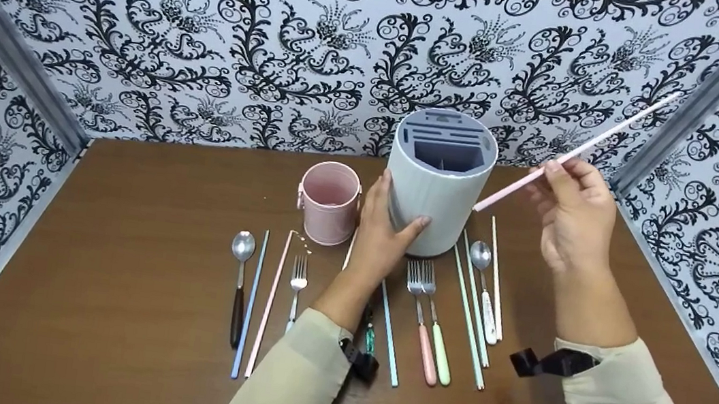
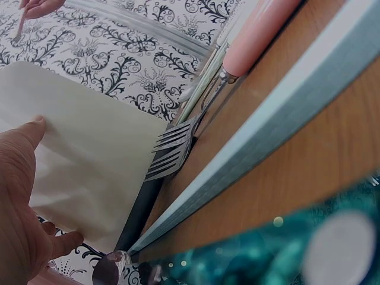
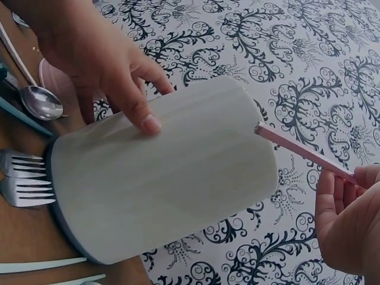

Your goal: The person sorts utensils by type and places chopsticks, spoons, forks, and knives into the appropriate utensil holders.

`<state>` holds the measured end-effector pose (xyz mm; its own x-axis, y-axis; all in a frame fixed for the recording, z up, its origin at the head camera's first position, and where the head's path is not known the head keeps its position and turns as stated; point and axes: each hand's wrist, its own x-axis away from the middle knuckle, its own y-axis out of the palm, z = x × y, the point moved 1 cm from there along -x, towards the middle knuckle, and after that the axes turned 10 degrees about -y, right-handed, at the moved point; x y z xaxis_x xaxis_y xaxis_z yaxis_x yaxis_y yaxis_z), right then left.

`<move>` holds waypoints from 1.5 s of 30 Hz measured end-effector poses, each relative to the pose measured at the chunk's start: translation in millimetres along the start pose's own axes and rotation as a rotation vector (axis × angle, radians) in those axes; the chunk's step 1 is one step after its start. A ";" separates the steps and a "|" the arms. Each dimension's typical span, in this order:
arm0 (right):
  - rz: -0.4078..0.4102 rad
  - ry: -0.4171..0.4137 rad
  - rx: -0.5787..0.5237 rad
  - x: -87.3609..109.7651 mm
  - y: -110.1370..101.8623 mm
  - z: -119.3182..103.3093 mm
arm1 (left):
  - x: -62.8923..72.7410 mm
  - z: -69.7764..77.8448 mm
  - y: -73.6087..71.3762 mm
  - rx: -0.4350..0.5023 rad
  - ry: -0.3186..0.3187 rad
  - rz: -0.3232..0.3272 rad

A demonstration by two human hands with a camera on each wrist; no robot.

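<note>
A white cylindrical utensil holder (image 1: pixel 437 198) with a grey slotted top stands on the table, tilted slightly. My left hand (image 1: pixel 385 229) grips its left side, thumb across the front and fingers on the far side. In the right wrist view the thumb of that left hand (image 3: pixel 119 77) presses on the holder's wall (image 3: pixel 172 172). To the right, my right hand (image 1: pixel 578 212) pinches a pink chopstick (image 1: pixel 586 147) between thumb and fingers. The chopstick slants in the air, its lower end beside the holder and apart from its opening.
A pink cup (image 1: pixel 329 208) stands left of the holder. In front lie a black-handled spoon (image 1: pixel 240 283), a blue chopstick (image 1: pixel 251 305), a pink chopstick (image 1: pixel 269 304), a fork (image 1: pixel 298 280), two forks with pink (image 1: pixel 427 354) and green handles (image 1: pixel 440 353), a white-handled spoon (image 1: pixel 488 314) and several pale chopsticks (image 1: pixel 471 312).
</note>
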<state>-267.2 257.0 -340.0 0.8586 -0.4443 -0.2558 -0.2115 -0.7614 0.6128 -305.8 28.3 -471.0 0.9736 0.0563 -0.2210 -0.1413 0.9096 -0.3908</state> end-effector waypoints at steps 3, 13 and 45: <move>0.016 -0.016 -0.022 -3.6 5.7 -1.1 | -0.5 -0.4 0.6 0.001 0.001 0.000; 0.055 -0.056 -0.047 -14.8 19.0 1.5 | -0.7 0.0 0.3 -0.011 0.001 -0.001; 0.130 -0.152 0.104 -38.9 25.9 37.7 | -0.8 -3.4 2.4 0.002 0.026 0.018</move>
<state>-323.7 236.8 -342.4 0.7422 -0.6019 -0.2946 -0.3696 -0.7344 0.5693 -307.6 29.0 -474.7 0.9659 0.0622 -0.2512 -0.1585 0.9095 -0.3843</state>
